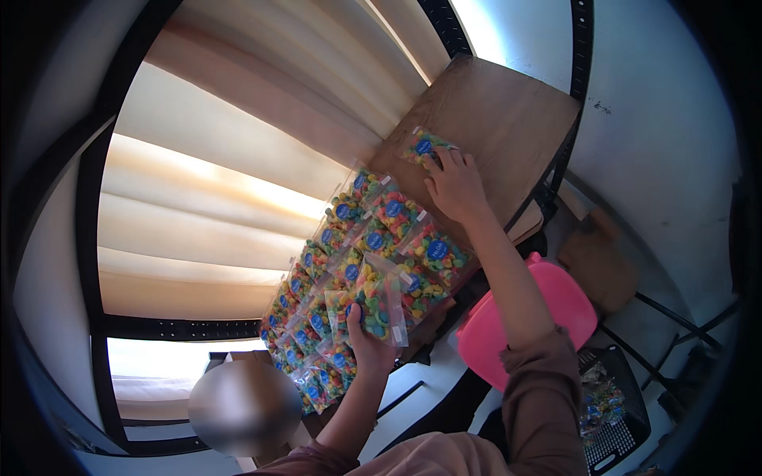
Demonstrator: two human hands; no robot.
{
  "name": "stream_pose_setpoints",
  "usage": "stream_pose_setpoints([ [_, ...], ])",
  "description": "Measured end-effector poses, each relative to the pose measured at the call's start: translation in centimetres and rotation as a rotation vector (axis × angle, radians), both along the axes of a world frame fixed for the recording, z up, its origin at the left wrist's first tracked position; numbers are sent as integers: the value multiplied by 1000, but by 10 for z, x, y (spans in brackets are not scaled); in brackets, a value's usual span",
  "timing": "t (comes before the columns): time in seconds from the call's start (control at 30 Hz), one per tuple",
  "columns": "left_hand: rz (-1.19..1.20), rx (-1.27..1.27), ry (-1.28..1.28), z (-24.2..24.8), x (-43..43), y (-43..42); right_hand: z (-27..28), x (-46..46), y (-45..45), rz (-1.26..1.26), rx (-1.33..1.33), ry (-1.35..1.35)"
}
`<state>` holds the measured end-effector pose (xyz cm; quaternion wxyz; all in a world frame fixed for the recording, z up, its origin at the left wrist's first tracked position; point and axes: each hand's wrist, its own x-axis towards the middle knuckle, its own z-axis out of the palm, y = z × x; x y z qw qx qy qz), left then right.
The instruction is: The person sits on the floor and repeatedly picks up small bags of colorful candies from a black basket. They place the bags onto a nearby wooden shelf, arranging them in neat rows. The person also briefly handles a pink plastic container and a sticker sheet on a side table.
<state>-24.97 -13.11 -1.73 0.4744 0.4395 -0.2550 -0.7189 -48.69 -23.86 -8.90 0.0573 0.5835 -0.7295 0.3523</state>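
Note:
My left hand [370, 345] grips a clear plastic bag of colourful small pieces [375, 300], thumb on top, above rows of similar bags. Farther up the wooden table [506, 113], my right hand [455, 184] rests its fingertips on the lower right edge of a single flat bag [419, 146] with a round blue label; whether the fingers grip it, I cannot tell. Between the hands and to the left, many filled bags with blue labels, such as one near the table edge [437, 250], lie in close, partly overlapping rows.
A beige curtain [220, 196] hangs along the table's left side. A pink plastic stool or chair seat [559, 297] stands below my right forearm. On the floor at lower right is a black perforated basket [634, 410] holding more bags. Cardboard [601, 256] and black metal bars lie beyond.

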Motion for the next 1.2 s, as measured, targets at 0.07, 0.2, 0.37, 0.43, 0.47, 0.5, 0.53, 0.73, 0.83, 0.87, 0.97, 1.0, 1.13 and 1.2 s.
stream_pose_setpoints([
  [0.07,33,-16,-7,6,-1,-5,2,7,-20,38,43,-5],
  [0.2,54,-66,-38,13,7,-13,11,23,-41,111,154,-30],
  [0.37,99,-69,-72,4,25,-24,20,32,-49,193,216,-32],
  [0.43,79,-77,-82,3,28,-27,23,33,-48,214,234,-51],
  [0.47,70,-83,-87,4,28,-27,22,33,-48,226,239,-69],
  [0.5,60,-87,-89,3,26,-27,20,32,-46,235,248,-85],
  [0.53,62,-83,-79,3,23,-28,18,30,-44,234,194,-110],
  [0.73,-56,-124,-41,13,-10,-45,26,21,1,164,-196,-432],
  [0.83,-169,-189,72,10,-24,-57,51,30,47,318,29,-1111],
  [0.87,-171,-213,117,1,-26,-63,53,36,58,427,129,-1383],
  [0.97,-307,-164,200,-4,-51,-59,41,50,74,472,98,-1533],
  [1.0,-275,-149,181,-5,-58,-55,39,52,76,452,31,-1475],
  [1.13,-342,-85,100,-15,-60,-53,56,17,79,304,-184,-1929],
  [1.2,-363,-82,33,-16,-60,-54,53,13,72,342,-104,-1828],
])
